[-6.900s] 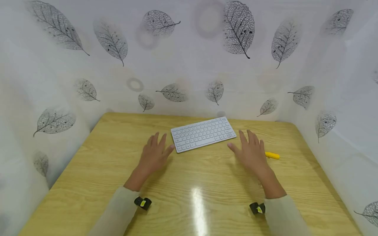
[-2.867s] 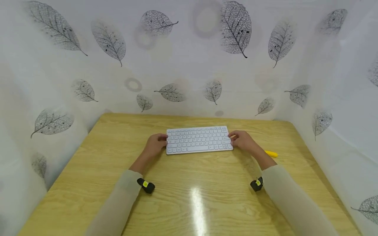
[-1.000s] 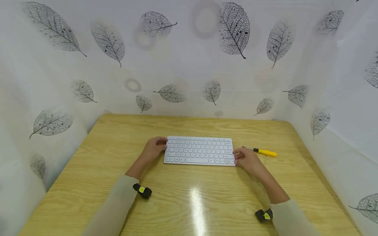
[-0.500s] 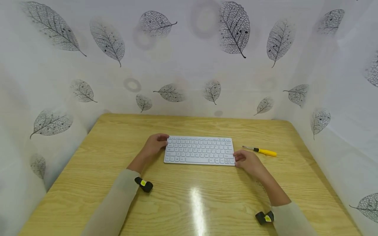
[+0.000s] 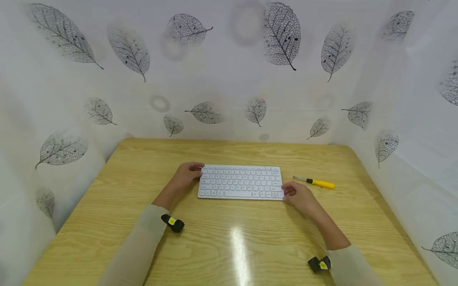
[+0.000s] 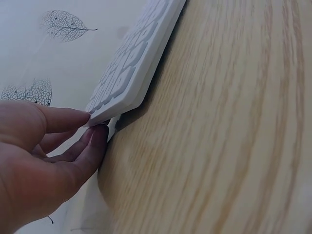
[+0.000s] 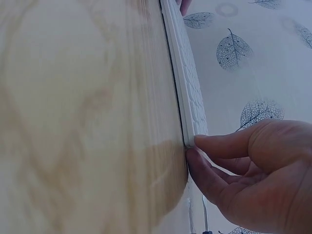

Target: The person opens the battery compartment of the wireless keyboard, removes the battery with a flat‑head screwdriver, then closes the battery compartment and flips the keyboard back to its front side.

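Left hand and right hand fingers pinch the keyboard, slanted earlier, now straight.

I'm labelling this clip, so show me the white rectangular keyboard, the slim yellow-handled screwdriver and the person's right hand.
White rectangular keyboard (image 5: 240, 182), head view: middle of its keys.
Slim yellow-handled screwdriver (image 5: 321, 184), head view: the yellow handle.
Right hand (image 5: 301, 195), head view: back of the hand.

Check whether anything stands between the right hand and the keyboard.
Nothing visible does: the right hand pinches the right edge of the keyboard. The yellow-handled screwdriver lies on the table beyond that hand, apart from the keyboard, not between them.
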`<state>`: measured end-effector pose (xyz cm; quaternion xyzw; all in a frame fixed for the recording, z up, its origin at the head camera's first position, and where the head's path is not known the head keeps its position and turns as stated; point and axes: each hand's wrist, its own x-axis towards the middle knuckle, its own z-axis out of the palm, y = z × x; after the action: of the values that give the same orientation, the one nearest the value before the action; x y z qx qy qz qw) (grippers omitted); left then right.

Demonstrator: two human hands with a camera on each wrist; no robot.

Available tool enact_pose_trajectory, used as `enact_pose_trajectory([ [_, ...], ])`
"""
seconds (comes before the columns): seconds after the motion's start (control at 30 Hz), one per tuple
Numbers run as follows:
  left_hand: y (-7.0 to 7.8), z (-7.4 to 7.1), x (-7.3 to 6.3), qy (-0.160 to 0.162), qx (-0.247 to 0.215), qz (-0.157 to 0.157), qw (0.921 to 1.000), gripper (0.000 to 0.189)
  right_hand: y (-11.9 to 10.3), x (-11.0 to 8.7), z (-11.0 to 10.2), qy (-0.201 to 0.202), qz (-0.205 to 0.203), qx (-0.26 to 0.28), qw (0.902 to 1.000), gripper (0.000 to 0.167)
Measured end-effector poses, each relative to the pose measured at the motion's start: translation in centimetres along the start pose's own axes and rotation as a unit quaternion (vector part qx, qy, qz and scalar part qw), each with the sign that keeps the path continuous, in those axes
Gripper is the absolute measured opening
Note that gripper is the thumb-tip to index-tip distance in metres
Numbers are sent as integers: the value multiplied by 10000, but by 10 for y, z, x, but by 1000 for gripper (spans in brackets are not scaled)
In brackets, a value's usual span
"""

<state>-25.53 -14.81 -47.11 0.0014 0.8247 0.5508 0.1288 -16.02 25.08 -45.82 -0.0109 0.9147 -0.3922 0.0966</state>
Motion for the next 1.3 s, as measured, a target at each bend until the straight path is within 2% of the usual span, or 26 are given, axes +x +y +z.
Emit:
enact_pose_trajectory([
  [0.27,2,-3,-4,-302,-427,99,9986,38,-3,-4,-2,-27,11,200,9998,38],
  [0.6,4,-7,-5,-461,-1048,195,9932,40,-3,-2,-3,-51,-7,241,9997,37],
  [0.77,7,-10,-7,-468,-1141,90,9923,40,-2,-1,-2,-67,24,294,9995,38],
  [0.97,9,-13,-8,-630,-1150,-16,9914,42,0,0,-2,-68,5,289,9996,37],
  [1.13,10,-15,-10,-716,-1221,75,9899,43,1,1,-1,-79,15,304,9995,38],
  [1.3,17,-15,-11,-618,-1189,282,9906,44,2,2,-1,-83,-5,311,9995,38],
])
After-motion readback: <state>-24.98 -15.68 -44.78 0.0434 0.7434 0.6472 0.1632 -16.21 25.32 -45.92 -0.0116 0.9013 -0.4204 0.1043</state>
